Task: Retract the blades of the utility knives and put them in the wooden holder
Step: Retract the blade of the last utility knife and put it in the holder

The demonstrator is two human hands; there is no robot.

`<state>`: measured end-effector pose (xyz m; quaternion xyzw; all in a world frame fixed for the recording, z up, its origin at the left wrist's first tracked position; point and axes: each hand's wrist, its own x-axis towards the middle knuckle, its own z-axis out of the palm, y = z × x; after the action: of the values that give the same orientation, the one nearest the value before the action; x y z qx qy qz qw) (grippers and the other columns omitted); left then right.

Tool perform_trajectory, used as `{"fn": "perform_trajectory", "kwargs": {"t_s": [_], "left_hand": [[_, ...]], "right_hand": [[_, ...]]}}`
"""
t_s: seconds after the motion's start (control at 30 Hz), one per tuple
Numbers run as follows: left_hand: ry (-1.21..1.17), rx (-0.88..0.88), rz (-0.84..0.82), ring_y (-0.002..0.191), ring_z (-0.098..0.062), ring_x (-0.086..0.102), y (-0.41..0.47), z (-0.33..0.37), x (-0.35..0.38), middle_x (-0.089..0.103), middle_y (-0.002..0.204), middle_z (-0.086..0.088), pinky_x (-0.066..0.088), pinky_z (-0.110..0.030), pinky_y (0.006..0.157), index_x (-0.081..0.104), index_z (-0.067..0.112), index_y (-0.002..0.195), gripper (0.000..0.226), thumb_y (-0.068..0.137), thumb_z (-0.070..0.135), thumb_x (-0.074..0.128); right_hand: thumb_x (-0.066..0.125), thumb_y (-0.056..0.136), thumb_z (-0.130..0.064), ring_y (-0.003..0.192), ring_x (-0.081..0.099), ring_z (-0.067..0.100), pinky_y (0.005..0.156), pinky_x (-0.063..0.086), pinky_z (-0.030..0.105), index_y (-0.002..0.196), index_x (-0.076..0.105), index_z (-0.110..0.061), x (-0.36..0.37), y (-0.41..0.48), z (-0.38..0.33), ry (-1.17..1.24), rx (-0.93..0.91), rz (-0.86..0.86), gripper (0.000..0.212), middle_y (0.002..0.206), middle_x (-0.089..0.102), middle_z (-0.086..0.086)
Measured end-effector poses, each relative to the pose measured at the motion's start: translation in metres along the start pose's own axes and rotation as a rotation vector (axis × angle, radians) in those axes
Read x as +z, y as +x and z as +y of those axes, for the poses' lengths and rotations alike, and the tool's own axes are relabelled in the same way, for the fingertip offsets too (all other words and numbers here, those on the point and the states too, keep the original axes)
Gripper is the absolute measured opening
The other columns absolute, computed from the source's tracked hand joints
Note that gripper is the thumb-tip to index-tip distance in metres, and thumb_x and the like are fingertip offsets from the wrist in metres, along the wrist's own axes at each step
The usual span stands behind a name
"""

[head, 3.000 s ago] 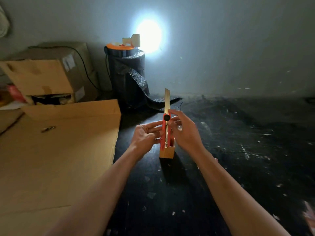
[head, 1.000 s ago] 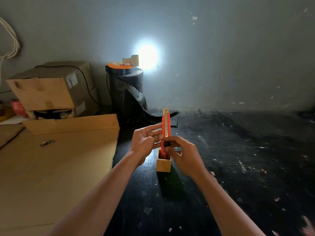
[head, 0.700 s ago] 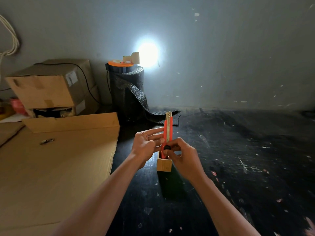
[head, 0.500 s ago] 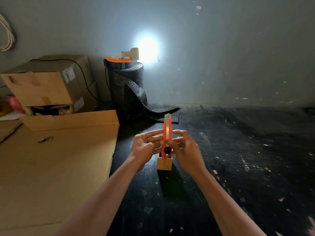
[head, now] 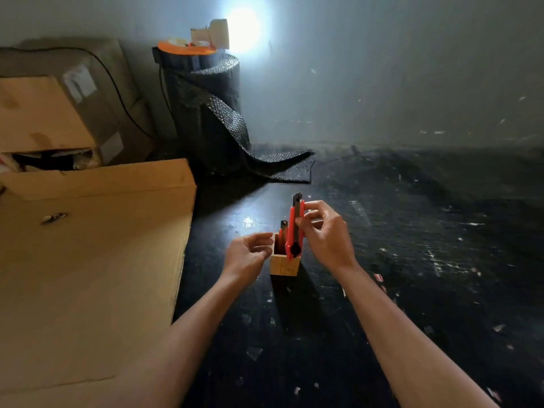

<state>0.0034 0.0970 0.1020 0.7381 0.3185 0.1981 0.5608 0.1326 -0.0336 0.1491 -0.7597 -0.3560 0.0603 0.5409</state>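
A red utility knife (head: 293,231) stands upright, blade drawn in, with its lower end over the mouth of the small wooden holder (head: 284,264) on the black floor. My right hand (head: 325,235) pinches the knife's upper half between thumb and fingers. Another red knife (head: 283,231) sits inside the holder, only its top showing behind the first. My left hand (head: 248,254) hovers just left of the holder with fingers curled apart, holding nothing.
A large flat cardboard sheet (head: 88,260) lies to the left with a small metal piece (head: 54,217) on it. Cardboard boxes (head: 53,113) and a black bubble-wrap roll (head: 206,113) stand at the back wall. Scraps litter the black floor (head: 412,260).
The long blade has been slid back into the knife. My left hand has let go of it and opened beside the holder; my right hand has shifted up the handle and lowered the knife toward the holder.
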Motion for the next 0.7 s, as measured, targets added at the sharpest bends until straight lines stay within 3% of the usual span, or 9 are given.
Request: {"fn": "perform_trajectory", "kwargs": {"t_s": [0.13,0.3,0.43,0.53,0.6,0.7], "left_hand": [[0.189,-0.045,-0.034,0.113,-0.017,0.069,0.021,-0.028,0.011,0.071,0.129,-0.006,0.059,-0.040,0.097,0.063,0.014,0.135,0.060,0.080,0.016,0.086],[0.263,-0.103,-0.052,0.117,-0.017,0.063,0.043,-0.044,0.031,0.065,0.138,-0.008,0.054,-0.038,0.100,0.053,0.016,0.146,0.079,0.076,0.020,0.089],[0.241,-0.136,-0.066,0.130,-0.027,0.058,0.057,-0.047,0.042,0.058,0.146,-0.010,0.048,-0.042,0.107,0.046,0.016,0.151,0.088,0.075,0.023,0.090],[0.256,-0.115,-0.075,0.127,-0.025,0.060,0.063,-0.048,0.047,0.064,0.139,-0.009,0.045,-0.040,0.108,0.056,0.015,0.142,0.072,0.077,0.016,0.087],[0.256,-0.084,-0.080,0.118,-0.017,0.062,0.065,-0.053,0.049,0.070,0.127,-0.004,0.047,-0.042,0.109,0.064,0.024,0.132,0.058,0.078,0.014,0.083],[0.216,-0.083,-0.084,0.117,-0.012,0.059,0.067,-0.062,0.050,0.070,0.127,0.000,0.044,-0.031,0.104,0.064,0.029,0.133,0.059,0.080,0.012,0.082]], "right_hand": [[0.068,0.095,-0.014,0.069,0.064,-0.017,0.052,0.048,0.004,0.108,0.066,-0.005,0.012,0.021,0.026,-0.034,0.061,0.026,0.016,0.092,0.070,0.003],[0.070,0.095,-0.019,0.068,0.063,-0.008,0.051,0.046,0.002,0.104,0.068,-0.010,0.035,0.034,0.063,-0.146,0.123,0.023,0.012,0.092,0.073,0.002],[0.067,0.096,-0.021,0.079,0.073,0.017,0.057,0.055,0.018,0.103,0.068,-0.014,0.052,0.038,0.087,-0.195,0.192,-0.036,0.011,0.095,0.076,0.006],[0.066,0.096,-0.021,0.080,0.071,0.018,0.057,0.053,0.022,0.102,0.068,-0.016,0.059,0.037,0.097,-0.258,0.255,-0.072,0.008,0.094,0.076,0.004],[0.065,0.095,-0.021,0.081,0.071,0.021,0.065,0.057,0.031,0.100,0.069,-0.019,0.063,0.037,0.103,-0.290,0.294,-0.110,0.006,0.093,0.077,0.003],[0.061,0.095,-0.017,0.085,0.071,0.024,0.070,0.058,0.036,0.100,0.070,-0.019,0.069,0.037,0.111,-0.341,0.324,-0.170,0.010,0.096,0.077,0.004]]}}
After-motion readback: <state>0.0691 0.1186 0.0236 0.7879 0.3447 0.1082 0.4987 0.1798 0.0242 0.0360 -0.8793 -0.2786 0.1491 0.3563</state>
